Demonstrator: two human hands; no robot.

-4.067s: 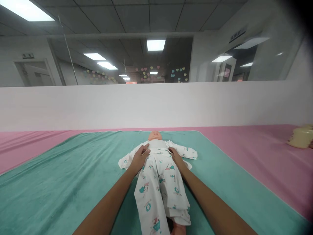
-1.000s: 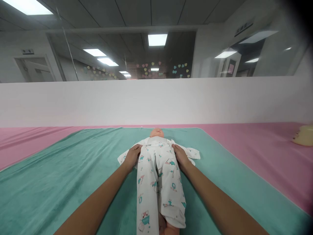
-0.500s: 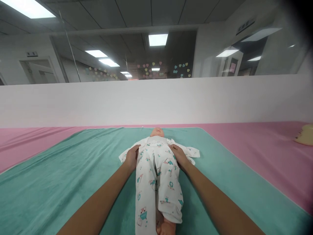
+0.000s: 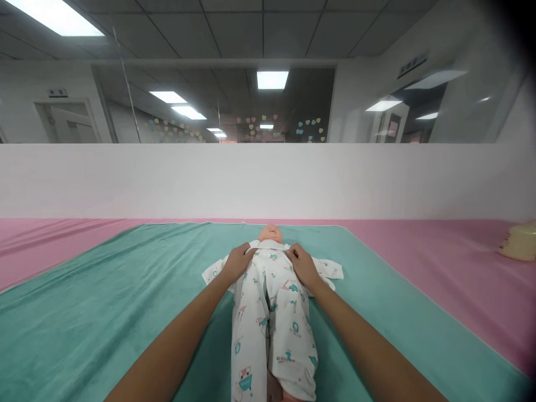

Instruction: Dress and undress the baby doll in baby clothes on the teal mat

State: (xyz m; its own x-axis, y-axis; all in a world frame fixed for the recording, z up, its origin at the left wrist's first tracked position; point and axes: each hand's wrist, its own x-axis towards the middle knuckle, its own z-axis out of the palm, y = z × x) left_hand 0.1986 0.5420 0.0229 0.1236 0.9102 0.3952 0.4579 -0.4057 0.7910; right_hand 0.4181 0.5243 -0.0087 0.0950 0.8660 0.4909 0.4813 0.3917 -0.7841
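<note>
A baby doll (image 4: 271,233) lies on its back with its head at the far end. It wears a white printed top (image 4: 331,269) with the sleeves spread out, and white printed pants (image 4: 288,312). My left hand (image 4: 238,263) is closed at the left side of the waistband, its fingers bent over the cloth. At the right side of the waistband, my right hand (image 4: 303,266) has its fingers curled on the fabric. The left pant leg runs out of the frame at the bottom. A bit of the doll's skin shows below the right cuff.
Under the doll is a green blanket (image 4: 125,296), spread over a pink sheet (image 4: 439,262). A pale yellow object (image 4: 519,241) sits at the far right edge. Behind the bed rises a white low wall (image 4: 268,181) with glass above it.
Both hands have moved slightly up and inward along the waistband, the left one most. The view has tilted up a little, so less of the doll's foot shows.
</note>
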